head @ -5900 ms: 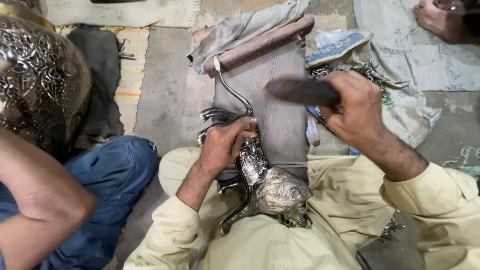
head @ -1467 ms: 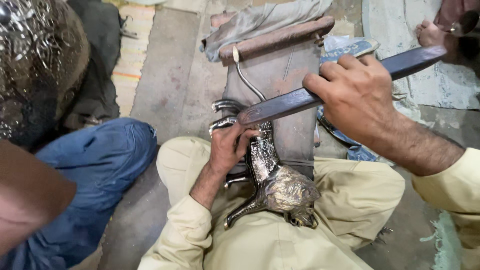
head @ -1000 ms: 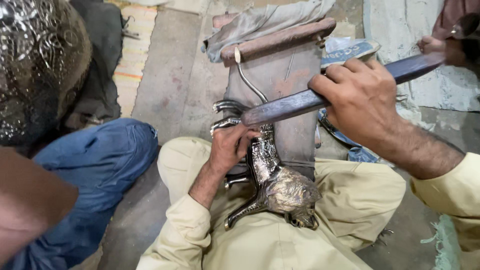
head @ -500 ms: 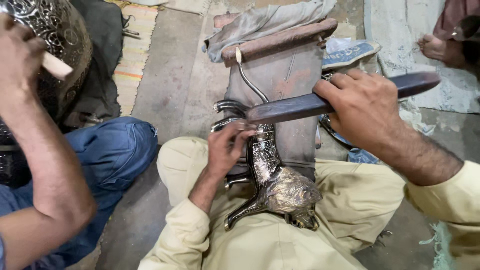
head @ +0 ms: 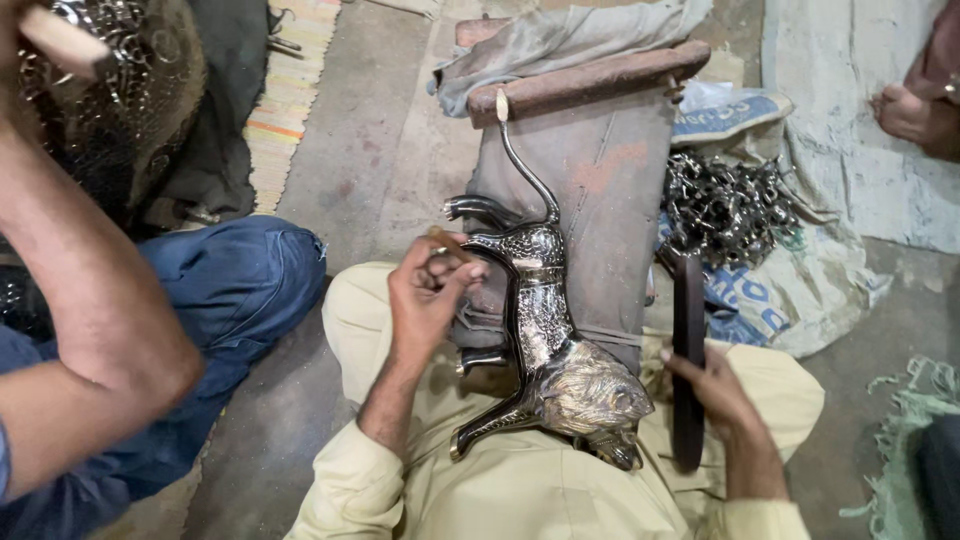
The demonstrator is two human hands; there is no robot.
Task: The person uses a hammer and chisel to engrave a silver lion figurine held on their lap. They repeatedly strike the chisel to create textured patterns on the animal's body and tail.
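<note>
1. Head view, landmark: a metal cat figure (head: 545, 330) lies on its side across a wooden block (head: 610, 200) and the person's lap, head toward the person, tail toward the block's far end.
2. Left hand (head: 428, 290): just left of the figure's back legs; grip pressed together, pinching a small punch (head: 447, 243) between fingertips. Whether the punch tip touches the figure cannot be told.
3. Right hand (head: 712, 385): just right of the figure's head; grip closed around the lower part of a dark flat bar (head: 688, 350), which lies along the block's right side, apart from the figure.
4. Right of the figure, beyond the bar: a pile of metal pieces (head: 725, 205) on a sack (head: 800, 290).
5. Far left of the figure: a co-worker's forearm (head: 90, 290), blue trouser leg (head: 235, 290) and an embossed metal vessel (head: 130, 80).
</note>
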